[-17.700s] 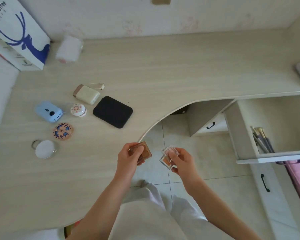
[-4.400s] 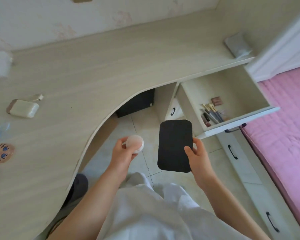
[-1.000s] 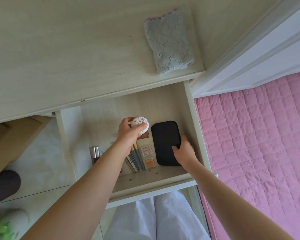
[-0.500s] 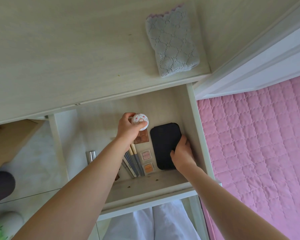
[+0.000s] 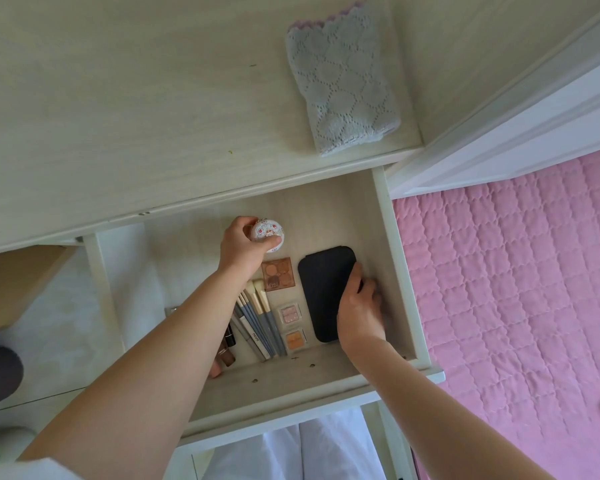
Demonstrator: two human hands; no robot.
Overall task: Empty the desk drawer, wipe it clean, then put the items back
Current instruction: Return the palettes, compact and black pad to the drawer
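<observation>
The pale wooden drawer (image 5: 390,237) stands pulled out below the desk top. My left hand (image 5: 239,251) holds a small round patterned case (image 5: 269,233) above the drawer's back half. My right hand (image 5: 359,308) rests on the right edge of a flat black case (image 5: 323,289) that lies on the drawer floor near the right wall. Between my arms lie a brown eyeshadow palette (image 5: 278,274), two small square pans (image 5: 291,327), several makeup brushes (image 5: 257,320) and some lipsticks (image 5: 226,351), partly hidden by my left forearm.
A folded pale grey cloth (image 5: 343,77) lies on the desk top (image 5: 136,98) behind the drawer. A pink quilted bed (image 5: 516,289) fills the right side, with a white frame (image 5: 516,126) beside the desk. My white-clad legs show below the drawer front.
My left hand has carried the round case slightly farther back in the drawer. My right hand has slid along the black case toward its right edge; the case lies flat.
</observation>
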